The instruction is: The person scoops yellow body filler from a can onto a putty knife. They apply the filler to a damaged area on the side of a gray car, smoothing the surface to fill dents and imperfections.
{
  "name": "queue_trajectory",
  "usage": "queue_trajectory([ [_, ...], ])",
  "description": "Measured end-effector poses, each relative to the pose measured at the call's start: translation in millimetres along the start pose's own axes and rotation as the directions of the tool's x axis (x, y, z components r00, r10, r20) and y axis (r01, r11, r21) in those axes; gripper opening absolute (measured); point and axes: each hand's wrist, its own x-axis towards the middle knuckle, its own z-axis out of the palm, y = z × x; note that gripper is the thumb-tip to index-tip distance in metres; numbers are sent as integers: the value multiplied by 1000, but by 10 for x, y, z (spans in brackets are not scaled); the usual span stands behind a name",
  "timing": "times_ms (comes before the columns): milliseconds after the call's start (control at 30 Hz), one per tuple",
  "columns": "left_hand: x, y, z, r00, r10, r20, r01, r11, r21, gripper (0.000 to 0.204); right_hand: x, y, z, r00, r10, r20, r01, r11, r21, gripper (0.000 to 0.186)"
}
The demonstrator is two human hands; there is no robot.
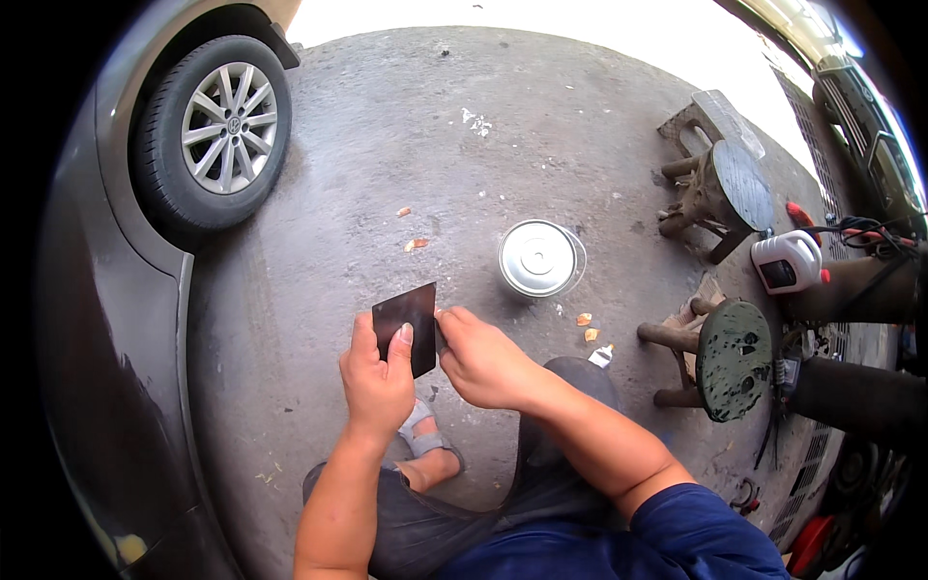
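A dark, thin rectangular plate (410, 311) is held upright in my left hand (379, 385), with the thumb across its face. My right hand (483, 362) is closed at the plate's right edge, its fingertips by a small dark piece that is too hidden to make out. Beyond my hands, a round metal can (537, 259) with a silver lid and wire handle stands on the concrete floor. A small white tube (601, 356) lies right of my right wrist.
A dark car body (116, 387) with a wheel (217, 130) fills the left. At right are wooden stools (737, 193) (732, 360), a white jug (785, 259), tangled cables (880, 235) and dark cylinders (860, 396). Small orange scraps (417, 245) lie on the floor (358, 155).
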Motion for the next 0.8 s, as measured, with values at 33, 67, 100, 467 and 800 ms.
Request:
queue_trajectory([
  [33, -15, -7, -5, 1000, 21, 16, -22, 999, 30, 16, 8, 6, -4, 1000, 11, 5, -11, 1000, -6, 51],
  [67, -9, 5, -3, 999, 50, -10, -50, 998, 28, 16, 12, 0, -17, 1000, -14, -2, 14, 999, 31, 51],
  [100, 8, 30, 0, 996, 79, -36, -78, 997, 26, 16, 12, -17, -37, 999, -38, -10, 39, 997, 69, 50],
  [467, -3, 66, -28, 994, 64, -89, -64, 998, 1, 16, 13, -145, 7, 1000, 5, -14, -4, 999, 35, 44],
  [800, 75, 35, -85, 995, -60, -76, 38, 963, -268, 15, 37, -109, -140, 999, 28, 42, -33, 993, 114, 45],
])
